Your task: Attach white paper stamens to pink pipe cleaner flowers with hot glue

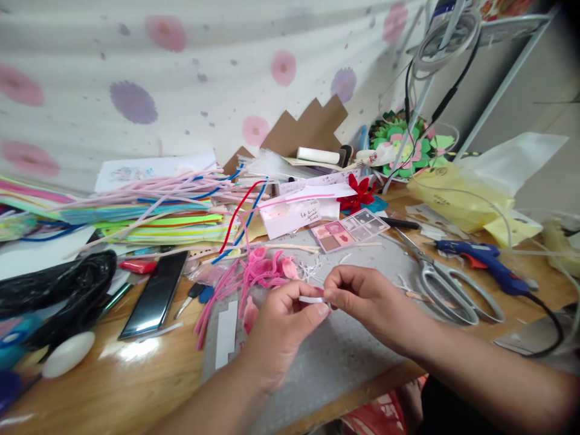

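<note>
You pinched a small white strip [310, 299] between your left hand's [277, 329] thumb and fingers, above the gray mat [348, 362]; your right hand's [362, 297] fingertips gripped its right end.

Wooden counter [158, 380]: dark phone [155, 295], key [196, 290], blue glue gun [492, 261] laid on surface; grey mat [348, 362] spread across middle.

The single camera here rides on the wearer's head, peering forward and down across the counter [172, 371] from close by, with the left hand [281, 329] and right hand [369, 299] near mid-view and a flower-patterned cloth [217, 66] beyond, along the top.
</note>
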### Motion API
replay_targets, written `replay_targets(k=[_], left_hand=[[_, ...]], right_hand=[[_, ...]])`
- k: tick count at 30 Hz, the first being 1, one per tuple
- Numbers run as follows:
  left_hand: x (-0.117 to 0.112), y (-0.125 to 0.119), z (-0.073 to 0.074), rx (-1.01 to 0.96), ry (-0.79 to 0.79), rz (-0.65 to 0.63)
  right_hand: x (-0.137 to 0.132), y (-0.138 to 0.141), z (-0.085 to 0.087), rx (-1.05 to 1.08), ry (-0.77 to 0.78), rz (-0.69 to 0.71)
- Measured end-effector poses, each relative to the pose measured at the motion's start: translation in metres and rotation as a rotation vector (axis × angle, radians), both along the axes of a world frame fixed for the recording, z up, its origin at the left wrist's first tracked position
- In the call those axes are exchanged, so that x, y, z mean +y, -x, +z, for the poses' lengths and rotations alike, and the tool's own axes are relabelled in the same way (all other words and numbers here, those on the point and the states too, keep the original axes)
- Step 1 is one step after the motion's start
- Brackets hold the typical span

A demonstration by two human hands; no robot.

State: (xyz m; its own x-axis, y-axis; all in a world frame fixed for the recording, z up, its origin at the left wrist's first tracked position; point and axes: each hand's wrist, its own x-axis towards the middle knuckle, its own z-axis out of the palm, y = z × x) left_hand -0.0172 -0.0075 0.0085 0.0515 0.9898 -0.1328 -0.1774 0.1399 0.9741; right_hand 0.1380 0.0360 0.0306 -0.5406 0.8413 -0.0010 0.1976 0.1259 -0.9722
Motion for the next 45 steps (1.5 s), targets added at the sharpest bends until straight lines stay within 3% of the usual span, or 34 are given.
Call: replay_targets(k=[22,31,39,45], left_hand=[[-0.0003,-0.0013,0.0038,0.068,-0.034,0.002],[0.0002,-0.0027,-0.0032,0.112,-0.061,0.051],[-0.0010,-0.0006,-0.0006,-0.012,-0.055,0.026],[-0.0001,0.0002,0.0001,-0.040,-0.060,-0.015]], right_hand=[[-0.0027,0.0021,-0.0011,-0.083,-0.129,-0.009],[-0.0061,0.0040,-0.0005,-0.152,-0.233,-0.072],[-0.0050,0.0001,0.0051,-0.120,-0.269,-0.014],[-0.0058,-0.0034,0.0070,-0.134,-0.317,-0.047]])
